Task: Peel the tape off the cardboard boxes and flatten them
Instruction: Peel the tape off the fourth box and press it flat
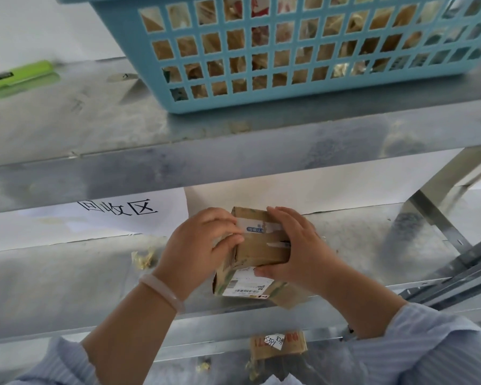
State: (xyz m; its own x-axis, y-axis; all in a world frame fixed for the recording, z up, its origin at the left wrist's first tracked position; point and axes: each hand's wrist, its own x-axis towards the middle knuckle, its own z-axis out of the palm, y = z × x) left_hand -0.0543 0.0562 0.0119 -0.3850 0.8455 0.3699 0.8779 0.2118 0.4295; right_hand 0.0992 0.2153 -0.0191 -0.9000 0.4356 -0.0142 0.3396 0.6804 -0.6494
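step: tape peel under way, judged | cardboard box (257, 247) on middle shelf (67, 273), centre | left hand (199, 245) fingers pinch tape (257, 227) at left edge | right hand (297, 245) closed on box, steadying | next: lift strip rightward, then flatten

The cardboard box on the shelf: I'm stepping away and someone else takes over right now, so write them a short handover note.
Left hand: grip on the left end of the small cardboard box, fingertips at the tape on its top face.
Right hand: grip on the box's right side, steadying it.
The box sits on the middle metal shelf, on a flattened labelled piece of cardboard. The blue basket above holds crumpled tape-like scraps; a green utility knife lies to its left. More cardboard lies below.
Done: one piece looks flat.
Left: peel this box's tape, flatten it.
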